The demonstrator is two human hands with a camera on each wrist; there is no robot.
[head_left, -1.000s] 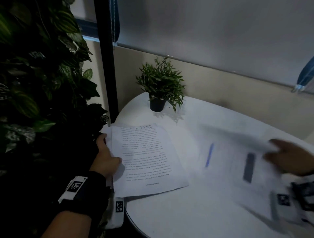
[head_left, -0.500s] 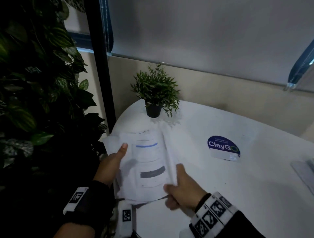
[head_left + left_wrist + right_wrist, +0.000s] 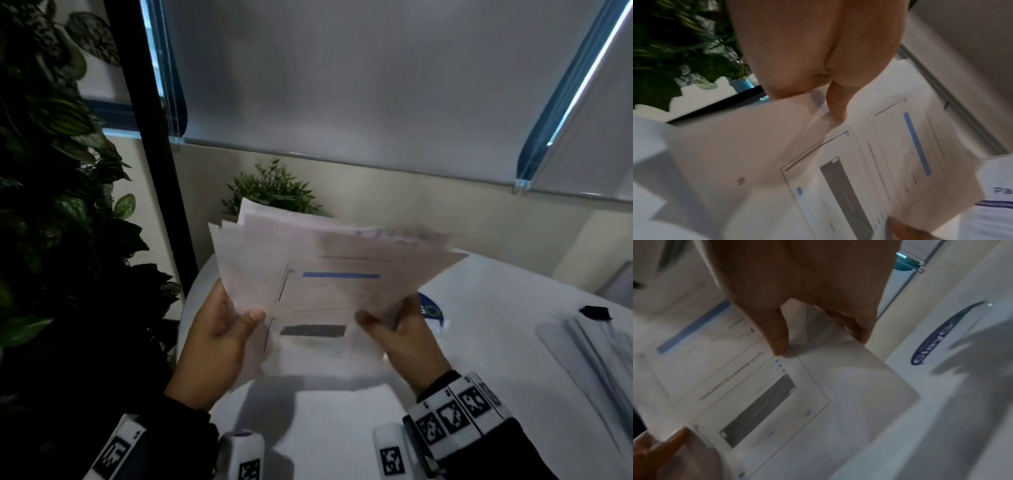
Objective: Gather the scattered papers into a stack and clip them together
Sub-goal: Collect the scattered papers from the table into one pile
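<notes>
Papers (image 3: 318,274) held above the bench (image 3: 496,342), left hand (image 3: 219,339) and right hand (image 3: 407,339) each pinching a near corner. Far edges fan unevenly; sheets may slip if either pinch loosens. Clip location uncertain.

Both hands (image 3: 219,339) have seemingly lifted the papers (image 3: 318,274) up.

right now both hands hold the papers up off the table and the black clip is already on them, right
Not quite. Both hands, left and right, do hold the papers up off the table, but the head view shows the black clip lying on the table, not on them.
</notes>
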